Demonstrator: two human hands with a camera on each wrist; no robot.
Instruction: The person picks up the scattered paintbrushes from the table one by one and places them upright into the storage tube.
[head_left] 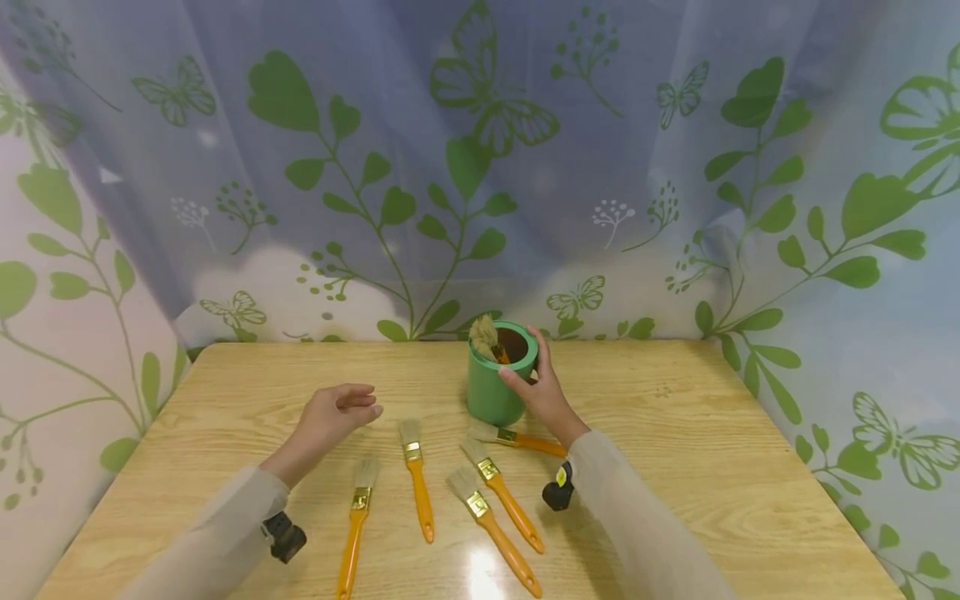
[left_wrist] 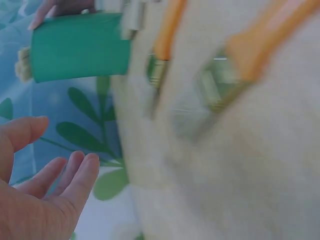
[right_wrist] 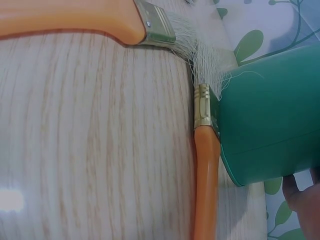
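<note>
My right hand grips the upper right side of a green cylindrical cup, thumb at the near rim and fingers round the right side. A brush stands in the cup, pale bristles above the rim; how many are inside I cannot tell. Left of the cup, my left hand holds nothing, its fingers relaxed and apart from the thumb, also in the left wrist view. In the right wrist view, a flat paintbrush lies right beside the cup's base.
Several more paintbrushes with orange handles lie on the wooden table in front of the cup: one far left, one in the middle, and two side by side to the right. A leaf-patterned curtain hangs behind the table.
</note>
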